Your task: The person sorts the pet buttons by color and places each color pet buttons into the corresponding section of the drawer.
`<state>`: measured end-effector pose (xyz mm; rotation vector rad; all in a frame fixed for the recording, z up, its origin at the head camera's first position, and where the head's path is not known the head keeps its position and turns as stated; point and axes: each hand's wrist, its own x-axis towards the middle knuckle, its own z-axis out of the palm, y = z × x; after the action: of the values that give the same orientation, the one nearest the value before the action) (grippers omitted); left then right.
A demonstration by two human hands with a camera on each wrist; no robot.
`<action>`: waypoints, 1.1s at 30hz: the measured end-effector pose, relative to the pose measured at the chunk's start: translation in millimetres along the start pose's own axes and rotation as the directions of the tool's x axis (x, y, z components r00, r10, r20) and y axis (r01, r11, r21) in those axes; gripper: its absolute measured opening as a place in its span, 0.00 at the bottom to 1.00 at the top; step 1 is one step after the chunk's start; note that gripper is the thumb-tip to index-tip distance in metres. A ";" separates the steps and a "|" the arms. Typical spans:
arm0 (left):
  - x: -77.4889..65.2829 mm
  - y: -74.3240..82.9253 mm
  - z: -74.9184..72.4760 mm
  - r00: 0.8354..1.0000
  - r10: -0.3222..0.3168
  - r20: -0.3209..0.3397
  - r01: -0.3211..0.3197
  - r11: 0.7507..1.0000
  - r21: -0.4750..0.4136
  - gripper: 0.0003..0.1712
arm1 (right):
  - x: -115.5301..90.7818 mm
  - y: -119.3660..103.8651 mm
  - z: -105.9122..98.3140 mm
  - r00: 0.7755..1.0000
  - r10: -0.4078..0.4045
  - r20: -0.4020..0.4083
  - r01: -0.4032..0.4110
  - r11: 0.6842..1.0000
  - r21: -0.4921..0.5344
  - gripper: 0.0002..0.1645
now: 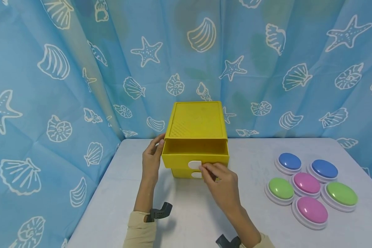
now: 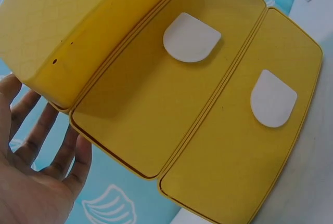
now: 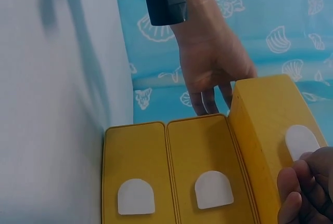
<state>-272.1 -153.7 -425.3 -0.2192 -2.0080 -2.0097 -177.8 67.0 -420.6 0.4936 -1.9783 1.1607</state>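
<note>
Seashell curtain [image 1: 179, 55] behind yellow drawers [image 1: 177, 161]; coloured domes [image 1: 307, 182] (six) right.

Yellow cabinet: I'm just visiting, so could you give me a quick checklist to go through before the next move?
1. Right hand pinching the upper white tab: ok.
2. Left hand at the side of the cabinet: ok; how firmly it presses, cannot tell.
3. Top drawer open: ok, pulled partly out.
4. Lower two drawers shut: ok, fronts flush.
5. Top drawer holding nothing: cannot tell, its back is hidden under the cabinet top.
6. Coloured domes clear of the drawer: ok, off to the right.
</note>
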 end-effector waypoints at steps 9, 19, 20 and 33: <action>-0.9 0.0 0.5 1.000 0.014 -0.003 -0.013 1.000 0.020 0.27 | -7.2 -8.0 -3.8 1.000 0.003 0.002 -0.003 1.000 -0.013 0.02; -1.4 -1.5 1.6 1.000 0.014 -0.011 -0.014 0.999 0.030 0.26 | -13.5 -14.7 -7.7 1.000 -0.008 0.004 0.008 1.000 -0.020 0.03; -1.6 -1.4 1.8 1.000 0.012 -0.011 -0.012 0.999 0.031 0.26 | -14.6 -15.7 -8.3 1.000 -0.007 0.005 0.007 1.000 -0.017 0.03; -2.4 0.8 0.5 1.000 0.021 0.004 -0.021 1.000 0.003 0.24 | -23.8 -23.5 -12.3 1.000 -0.008 -0.002 0.008 0.999 -0.037 0.06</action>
<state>-269.6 -153.0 -425.3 -0.2432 -2.0026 -1.9951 -142.3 64.4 -422.5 0.4806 -1.9909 1.1172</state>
